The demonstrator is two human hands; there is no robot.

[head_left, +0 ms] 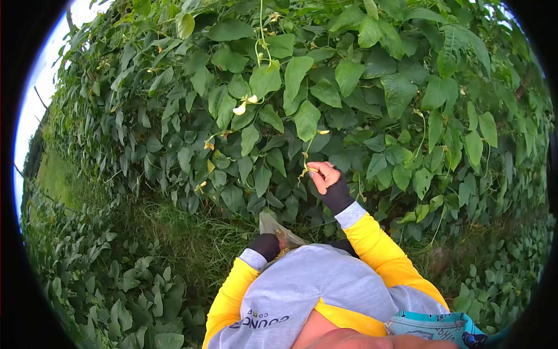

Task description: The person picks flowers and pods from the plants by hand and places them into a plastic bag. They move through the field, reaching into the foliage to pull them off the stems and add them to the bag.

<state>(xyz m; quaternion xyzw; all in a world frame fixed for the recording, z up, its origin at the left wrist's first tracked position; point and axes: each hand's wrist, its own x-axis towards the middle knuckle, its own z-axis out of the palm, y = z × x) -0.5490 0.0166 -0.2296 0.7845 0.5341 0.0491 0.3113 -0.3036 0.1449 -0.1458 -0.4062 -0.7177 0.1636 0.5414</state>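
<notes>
My right hand (326, 176), in a black fingerless glove, is raised to the bean vines. Its thumb and fingers pinch a thin hanging flower stalk (306, 156) with small yellowish buds. A pale yellow flower (323, 132) sits just above the fingers. Low in front of my body, my left hand (281, 240), also gloved in black, is closed at the mouth of a clear plastic bag (272, 225). My shirt hides part of that hand and the lower bag. Some yellowish bits show beside the hand.
A tall wall of leafy vines (349, 75) fills the view ahead. White flowers (239, 109) and yellow flowers (208, 145) hang left of my right hand. Grass (168, 232) lies below, with low leafy plants (110, 302) at left. A teal printed strap or cloth (430, 326) lies near my shoulder.
</notes>
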